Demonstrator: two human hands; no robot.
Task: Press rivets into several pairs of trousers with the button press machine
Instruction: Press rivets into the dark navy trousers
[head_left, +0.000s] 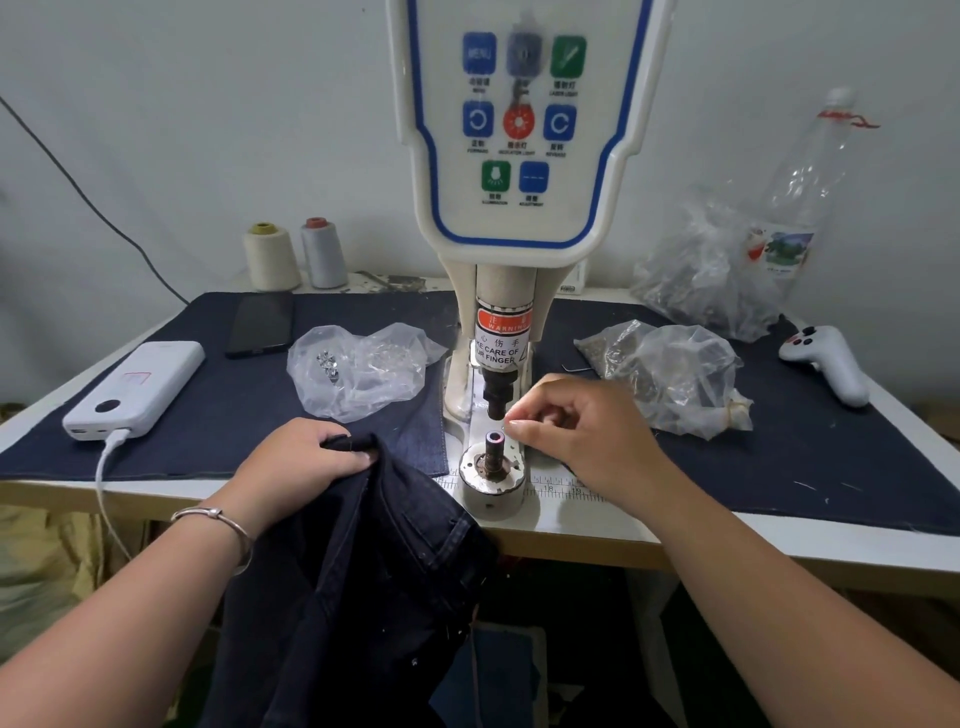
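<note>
The button press machine stands at the table's middle, its black upper punch above the lower die post. My left hand is shut on the waistband of dark trousers, which hang over the table's front edge, left of the die. My right hand is just right of the die, thumb and forefinger pinched together beside the punch on something tiny, seemingly a rivet. A clear bag with a few silver rivets lies left of the machine.
A white power bank with its cable and a black phone lie at the left. Two thread cones stand behind. Bags of small metal parts, a plastic bottle and a white controller are at the right.
</note>
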